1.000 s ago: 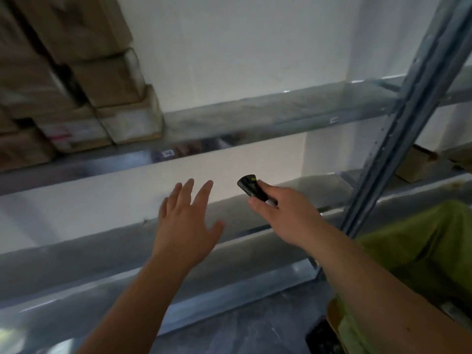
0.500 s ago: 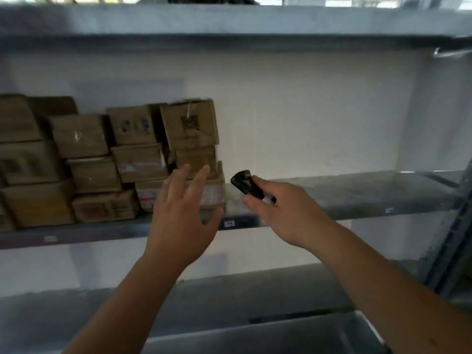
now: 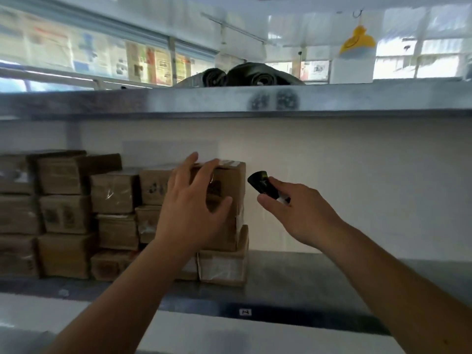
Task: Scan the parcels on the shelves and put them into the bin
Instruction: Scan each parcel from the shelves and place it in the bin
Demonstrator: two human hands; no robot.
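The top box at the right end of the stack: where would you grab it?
Probably across the top box's front upper edge, coming from the front. Its right side is free, boxes crowd its left, and the left hand already reaches there. The right hand holds the scanner.

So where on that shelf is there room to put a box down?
The shelf is bare right of the bottom box, under the right hand holding the scanner. Left of that it is crowded: stacked boxes fill it, with the left hand reaching at the top box.
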